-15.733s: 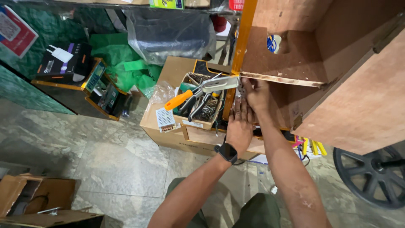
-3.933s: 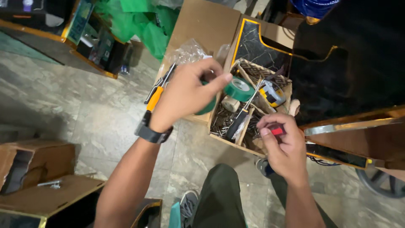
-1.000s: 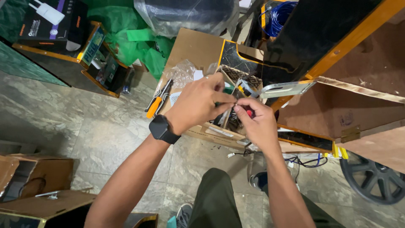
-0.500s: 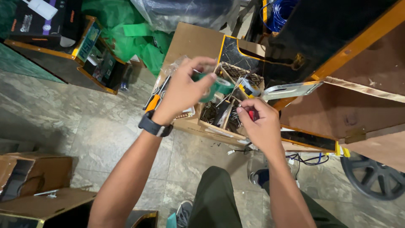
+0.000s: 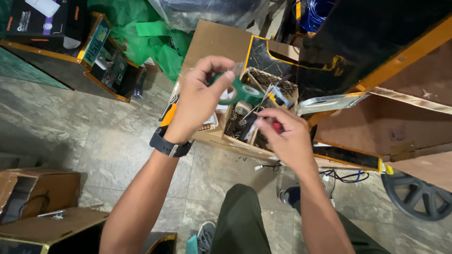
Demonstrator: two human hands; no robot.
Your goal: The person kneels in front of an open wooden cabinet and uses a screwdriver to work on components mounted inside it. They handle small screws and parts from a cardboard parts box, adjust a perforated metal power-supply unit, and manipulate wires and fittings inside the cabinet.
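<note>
- Gripping a green tape roll (image 5: 241,91) between thumb and fingertips, the left hand (image 5: 200,101) is holding it raised above a small box of tools (image 5: 256,122), clear of the contents.
- Closing around a red-handled tool (image 5: 277,126), the right hand (image 5: 287,138) is hovering just beside the tape, over the near edge of the same box; only the red tip is showing past the fingers.
- A black watch (image 5: 170,146) is sitting on the left wrist.
- The box of tools is resting in an opened cardboard carton (image 5: 212,42) on the floor, with an orange-handled tool (image 5: 168,114) lying at the carton's left side, partly hidden by the left hand.
- A grey stone-tiled floor (image 5: 70,131) is carrying everything; the person is crouching over it, an olive trouser knee (image 5: 235,216) and a shoe (image 5: 205,237) showing at the bottom.
- A dark panel with an orange edge (image 5: 376,51) is leaning across the upper right, overhanging the box, with brown wooden boards (image 5: 376,127) below it.
- Green plastic sheeting (image 5: 141,33) is bunching behind the carton, next to a dark open cabinet (image 5: 94,61).
- A black wheel (image 5: 419,197) is standing at the right edge, cables (image 5: 343,176) trailing near it.
- Brown open boxes (image 5: 42,202) are lying at the lower left, well apart from the hands.
</note>
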